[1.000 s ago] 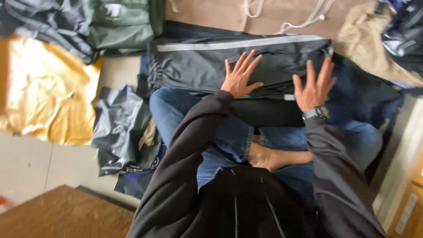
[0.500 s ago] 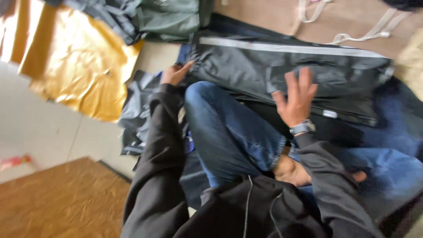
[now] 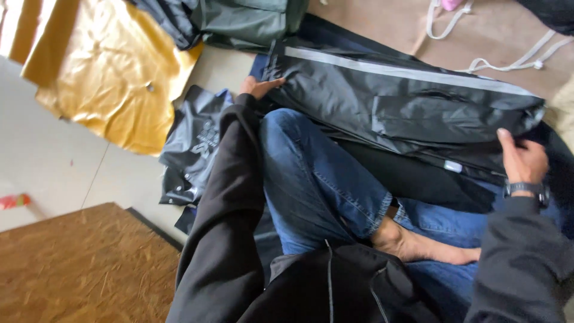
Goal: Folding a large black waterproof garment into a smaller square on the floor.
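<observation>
A person sits cross-legged on the floor, a folded dark jacket [image 3: 406, 113] with a pale stripe lying across the floor just past their knees. The hands are well apart, one at each end of it. The left hand [image 3: 258, 87] pinches the left corner; the right hand [image 3: 521, 158], with a wristwatch [image 3: 526, 188], grips the right end, fingers curled over the edge. The fabric looks slick, so the fold could slide open if either grip loosens. An uneven pull from the two ends might skew the layers. A crumpled grey plastic bag [image 3: 197, 149] lies just beside the left arm and could snag. A yellow sheet [image 3: 107, 78] and white cord [image 3: 508, 54] lie farther off.
</observation>
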